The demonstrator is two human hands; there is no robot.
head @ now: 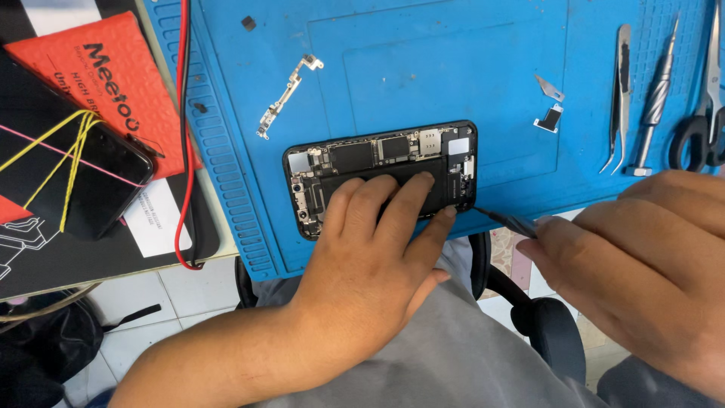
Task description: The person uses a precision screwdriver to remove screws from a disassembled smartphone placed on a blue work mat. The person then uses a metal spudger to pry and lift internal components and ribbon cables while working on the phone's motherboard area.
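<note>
At the far left of the frame a dark phone (72, 170) wrapped in yellow rubber bands lies on a black board, with an orange padded envelope (113, 72) above it, and red and black wires (183, 113) run down the gap beside the blue work mat (468, 53). The mat's ribbed left edge slants down to its lower corner at lower centre, where it overhangs the table and the person's grey-clad lap shows below. On the mat's upper left lies a small metal flex part (287, 94), with bare blue around it. The opened phone (381, 177) lies in the middle of the frame close to the mat's near edge, its inner boards and black battery exposed. The left hand (370, 249) presses on it, fingers spread narrowly and flat on the battery, the thumb against the phone's lower right edge. A thin dark tool (506, 220) meets the phone's lower right corner, just over the mat's edge; the right hand (642, 257), at the right of the frame, has its fingers closed on it. Above that hand, well clear, lie two small metal brackets (550, 106), tweezers (621, 98), a screwdriver (653, 98) and scissors (706, 113) along the mat's upper right.
</note>
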